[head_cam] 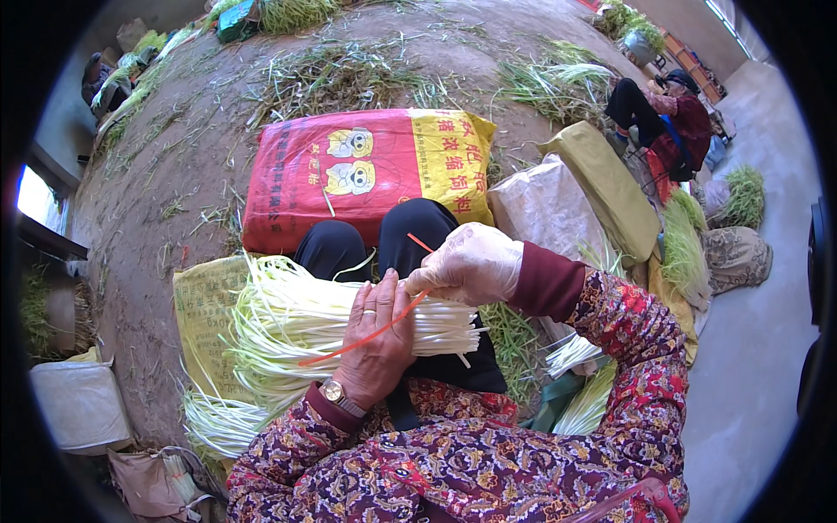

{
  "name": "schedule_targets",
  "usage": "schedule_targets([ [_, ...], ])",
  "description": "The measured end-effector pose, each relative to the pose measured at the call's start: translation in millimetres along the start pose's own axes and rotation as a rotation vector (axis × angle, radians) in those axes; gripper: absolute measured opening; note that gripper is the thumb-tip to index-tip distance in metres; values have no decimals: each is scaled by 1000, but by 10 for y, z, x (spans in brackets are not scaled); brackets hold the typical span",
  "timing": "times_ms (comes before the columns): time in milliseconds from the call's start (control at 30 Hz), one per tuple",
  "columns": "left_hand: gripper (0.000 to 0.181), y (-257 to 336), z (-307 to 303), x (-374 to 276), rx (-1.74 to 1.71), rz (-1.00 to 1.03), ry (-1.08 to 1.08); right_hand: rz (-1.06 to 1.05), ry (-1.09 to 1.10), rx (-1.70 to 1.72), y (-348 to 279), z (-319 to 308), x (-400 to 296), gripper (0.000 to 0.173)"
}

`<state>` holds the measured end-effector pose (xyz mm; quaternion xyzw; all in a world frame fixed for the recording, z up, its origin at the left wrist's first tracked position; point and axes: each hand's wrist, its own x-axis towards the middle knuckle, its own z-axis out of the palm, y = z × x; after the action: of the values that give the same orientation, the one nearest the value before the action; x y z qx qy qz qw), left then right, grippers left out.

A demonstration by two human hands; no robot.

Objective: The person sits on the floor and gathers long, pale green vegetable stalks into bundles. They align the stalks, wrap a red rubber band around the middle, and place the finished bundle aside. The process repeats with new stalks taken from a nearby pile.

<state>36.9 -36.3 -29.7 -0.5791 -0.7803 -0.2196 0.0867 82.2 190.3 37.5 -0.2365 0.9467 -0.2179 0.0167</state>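
A thick bundle of pale green-white vegetable stalks (294, 323) lies across my lap, its cut ends to the right. Bare except for a ring and a wristwatch, my left hand (380, 333) presses flat on top of the bundle with the fingers together. A thin orange tie strip (366, 338) runs over the back of this hand. My right hand (467, 265), in a thin translucent glove, pinches the strip above the stalks near my left fingertips; a short end sticks up beyond it. The underside of the bundle is hidden.
A red and yellow printed sack (333, 216) lies in front of my knees. At the right are a white sack (546, 202), a tan sack (605, 189) and more stalks (579, 356). A person (680, 124) sits at the upper right, another (98, 82) at the upper left. Leaf scraps (340, 78) litter the floor.
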Motion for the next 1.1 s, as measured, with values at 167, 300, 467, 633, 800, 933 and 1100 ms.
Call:
schedule_targets([
  [167,46,-14,18,-8,-28,-4,18,45,-52,-58,14,38,17,21],
  [300,47,-23,7,-12,-58,-17,12,189,-110,-73,-61,19,21,18],
  [467,64,-35,-7,-3,-14,7,-33,312,3,-111,-89,-70,-189,16],
  [633,72,-30,-34,18,-105,9,-15,500,300,-137,216,-224,-771,12],
  [800,91,-27,-36,47,-107,7,-38,893,358,-120,701,-100,-1294,20],
  [933,95,-13,-105,131,-126,-45,-85,622,530,175,739,2,-1116,27],
  [1100,99,-21,-93,132,-153,-85,-91,260,503,508,192,-121,-330,15],
])
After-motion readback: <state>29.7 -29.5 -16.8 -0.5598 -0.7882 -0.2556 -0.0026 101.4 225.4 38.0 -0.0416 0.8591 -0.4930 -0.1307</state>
